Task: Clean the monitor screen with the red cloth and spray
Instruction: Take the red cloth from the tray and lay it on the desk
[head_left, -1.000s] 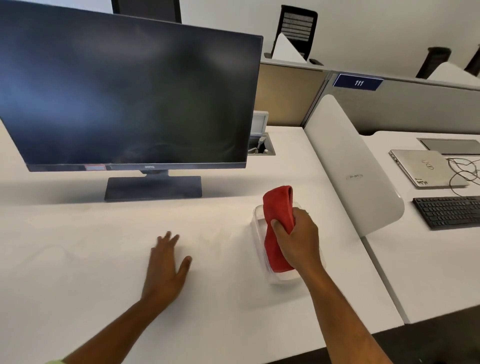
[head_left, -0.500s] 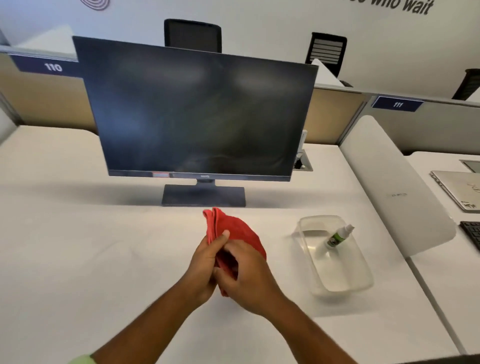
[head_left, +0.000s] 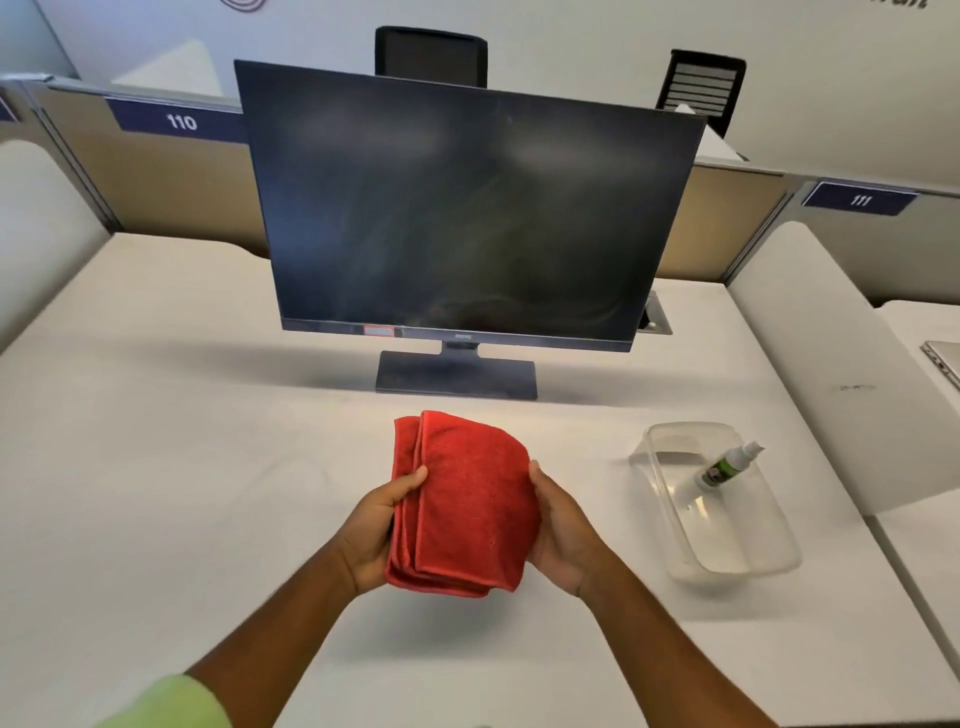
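Observation:
A dark monitor (head_left: 457, 213) stands on its base at the back of the white desk (head_left: 156, 467), its screen off and faintly smeared. In front of it I hold a folded red cloth (head_left: 462, 504) above the desk. My left hand (head_left: 374, 525) grips its left edge and my right hand (head_left: 561, 535) grips its right edge. A small white spray bottle (head_left: 727, 465) with a green label lies tilted in a clear plastic tray (head_left: 748, 556) to the right of the cloth.
White curved dividers (head_left: 831, 374) flank the desk on both sides. A closed laptop (head_left: 943, 358) shows at the far right edge. Low partitions labelled 110 and 111 and two black chairs (head_left: 431, 54) stand behind the monitor.
My right hand lifted the red cloth out of the tray and brought it to the middle. My left hand left the desk and joined it; the cloth is now spread flatter between both hands.

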